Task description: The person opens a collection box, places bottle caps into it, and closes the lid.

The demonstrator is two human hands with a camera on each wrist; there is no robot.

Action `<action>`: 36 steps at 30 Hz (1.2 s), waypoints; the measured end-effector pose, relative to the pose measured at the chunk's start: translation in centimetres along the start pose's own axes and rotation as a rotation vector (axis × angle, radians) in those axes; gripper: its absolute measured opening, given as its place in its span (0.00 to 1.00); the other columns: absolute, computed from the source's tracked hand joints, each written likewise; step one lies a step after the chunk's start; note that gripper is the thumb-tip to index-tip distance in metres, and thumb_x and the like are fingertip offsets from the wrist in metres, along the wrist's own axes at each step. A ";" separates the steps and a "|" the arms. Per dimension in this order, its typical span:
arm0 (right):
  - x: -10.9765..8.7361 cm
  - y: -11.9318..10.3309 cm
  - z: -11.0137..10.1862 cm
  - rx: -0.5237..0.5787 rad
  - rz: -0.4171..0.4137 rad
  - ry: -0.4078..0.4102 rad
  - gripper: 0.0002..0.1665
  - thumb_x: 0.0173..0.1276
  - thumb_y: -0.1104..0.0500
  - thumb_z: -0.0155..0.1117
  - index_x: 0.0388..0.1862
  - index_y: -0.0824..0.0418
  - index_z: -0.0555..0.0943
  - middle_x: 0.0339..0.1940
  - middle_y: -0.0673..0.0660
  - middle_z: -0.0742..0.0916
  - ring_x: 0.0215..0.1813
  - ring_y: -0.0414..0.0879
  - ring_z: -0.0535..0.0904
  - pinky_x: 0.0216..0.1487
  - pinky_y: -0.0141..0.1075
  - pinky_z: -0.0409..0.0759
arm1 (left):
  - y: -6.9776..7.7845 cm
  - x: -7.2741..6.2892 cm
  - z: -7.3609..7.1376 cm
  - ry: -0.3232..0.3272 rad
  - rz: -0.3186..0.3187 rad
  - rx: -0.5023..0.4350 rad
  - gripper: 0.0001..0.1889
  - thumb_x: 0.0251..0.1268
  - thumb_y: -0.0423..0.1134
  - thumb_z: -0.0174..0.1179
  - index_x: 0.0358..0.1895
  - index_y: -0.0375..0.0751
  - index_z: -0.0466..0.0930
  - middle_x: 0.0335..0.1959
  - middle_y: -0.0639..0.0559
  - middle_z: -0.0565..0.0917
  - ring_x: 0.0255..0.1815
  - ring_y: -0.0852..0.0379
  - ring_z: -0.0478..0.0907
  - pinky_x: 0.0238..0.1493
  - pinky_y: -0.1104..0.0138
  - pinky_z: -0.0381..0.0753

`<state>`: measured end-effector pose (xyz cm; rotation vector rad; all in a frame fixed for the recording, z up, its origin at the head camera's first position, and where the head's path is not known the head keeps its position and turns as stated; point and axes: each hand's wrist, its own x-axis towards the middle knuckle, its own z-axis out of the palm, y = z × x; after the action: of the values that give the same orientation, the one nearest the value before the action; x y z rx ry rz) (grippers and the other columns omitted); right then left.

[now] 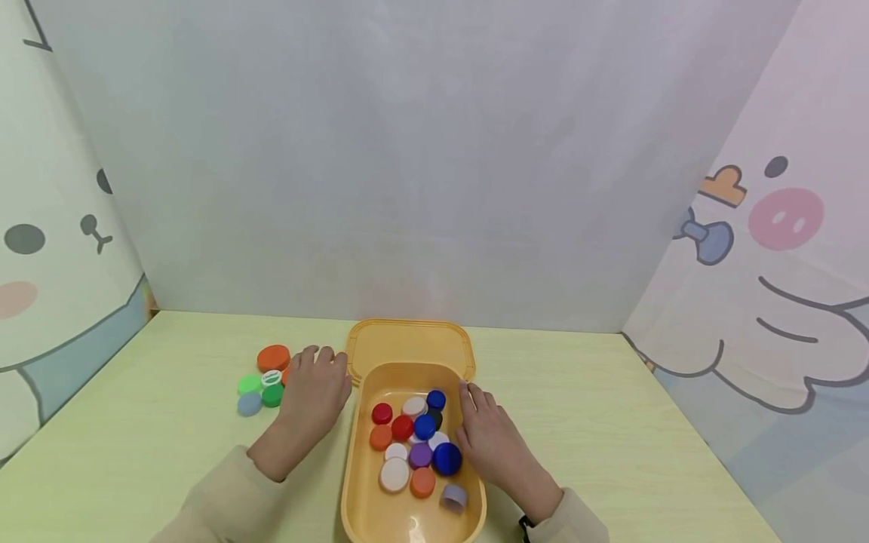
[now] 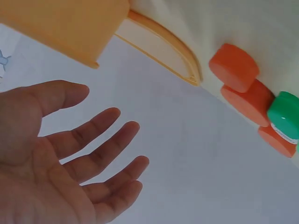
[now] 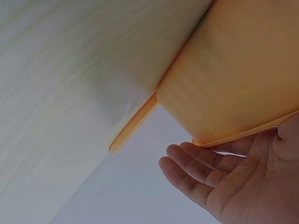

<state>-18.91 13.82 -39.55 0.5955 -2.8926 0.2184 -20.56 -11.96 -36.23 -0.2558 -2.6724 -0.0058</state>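
An orange-yellow plastic box [image 1: 354,452] holds several bottle caps in red, orange, white, blue, purple and black, such as a dark blue cap [image 1: 446,458]. My left hand [image 1: 316,388] hovers between the box and a group of caps on its left; in the left wrist view the palm is bare and the fingers are loosely spread. My right hand [image 1: 494,437] lies over the box's right rim, fingers extended forward along it. The right wrist view shows these fingers [image 3: 187,184] right at the rim near a corner, with no cap in them.
Left of the box lie loose caps on the pale wooden table [image 1: 577,407]: an orange cap [image 1: 274,358], a light green cap [image 1: 250,385], a green cap [image 1: 273,395] and a blue-grey cap [image 1: 250,403]. A matching lid [image 1: 410,341] lies flat behind the box. Cloth [image 1: 407,166] hangs behind.
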 end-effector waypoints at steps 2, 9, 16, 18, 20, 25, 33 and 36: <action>0.0 0.0 0.0 0.000 -0.001 0.003 0.32 0.65 0.57 0.48 0.66 0.70 0.61 0.62 0.66 0.71 0.63 0.57 0.67 0.57 0.51 0.71 | -0.7 -0.2 0.5 0.017 -0.004 -0.004 0.13 0.51 0.41 0.63 0.35 0.34 0.78 0.33 0.41 0.78 0.44 0.40 0.73 0.46 0.51 0.72; 0.0 0.0 0.1 0.003 -0.004 0.010 0.32 0.65 0.57 0.48 0.66 0.70 0.61 0.62 0.66 0.71 0.63 0.57 0.67 0.57 0.51 0.71 | -2.9 -1.1 2.2 0.021 -0.019 -0.001 0.11 0.48 0.39 0.64 0.27 0.34 0.75 0.24 0.42 0.75 0.33 0.41 0.73 0.38 0.52 0.71; 0.0 0.0 0.2 0.004 -0.003 0.013 0.32 0.66 0.57 0.48 0.66 0.70 0.61 0.62 0.65 0.71 0.63 0.57 0.67 0.57 0.51 0.71 | -3.9 -1.8 3.3 0.021 -0.040 0.007 0.10 0.47 0.36 0.63 0.23 0.34 0.74 0.20 0.44 0.73 0.25 0.43 0.71 0.31 0.55 0.70; 0.0 0.0 0.2 0.003 -0.003 0.012 0.32 0.66 0.56 0.47 0.66 0.70 0.61 0.62 0.65 0.71 0.63 0.57 0.67 0.57 0.51 0.71 | -4.0 -1.9 3.5 0.038 -0.040 0.004 0.09 0.47 0.35 0.62 0.21 0.35 0.73 0.18 0.44 0.72 0.24 0.43 0.71 0.28 0.56 0.70; 0.0 0.1 0.2 0.001 -0.003 0.012 0.32 0.66 0.56 0.47 0.66 0.70 0.61 0.63 0.65 0.71 0.63 0.57 0.67 0.57 0.51 0.71 | -4.1 -2.0 3.6 0.038 -0.045 0.009 0.09 0.47 0.35 0.62 0.20 0.36 0.72 0.17 0.45 0.72 0.23 0.43 0.71 0.26 0.56 0.70; 0.0 0.0 0.2 -0.001 -0.004 0.009 0.32 0.66 0.56 0.47 0.66 0.70 0.61 0.63 0.65 0.71 0.63 0.57 0.67 0.57 0.51 0.71 | -4.2 -2.2 3.7 0.002 -0.060 0.029 0.10 0.49 0.36 0.62 0.19 0.36 0.72 0.19 0.44 0.73 0.26 0.42 0.73 0.29 0.54 0.71; 0.0 0.0 0.1 0.001 -0.001 0.003 0.32 0.66 0.56 0.47 0.66 0.70 0.61 0.63 0.65 0.71 0.63 0.57 0.67 0.57 0.51 0.71 | -4.2 -2.4 3.5 -0.025 -0.056 0.066 0.12 0.49 0.39 0.63 0.19 0.36 0.72 0.19 0.44 0.72 0.25 0.44 0.71 0.29 0.56 0.72; 0.0 0.0 0.0 0.004 0.002 -0.001 0.32 0.66 0.56 0.47 0.67 0.69 0.61 0.63 0.65 0.71 0.63 0.57 0.67 0.57 0.51 0.71 | -4.2 -2.5 3.6 -0.030 -0.059 0.073 0.13 0.49 0.39 0.64 0.18 0.36 0.71 0.18 0.45 0.71 0.25 0.44 0.71 0.28 0.56 0.71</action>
<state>-18.90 13.77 -39.58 0.5940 -2.8949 0.2247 -20.65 -16.35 -40.38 -0.1545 -2.7024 0.0781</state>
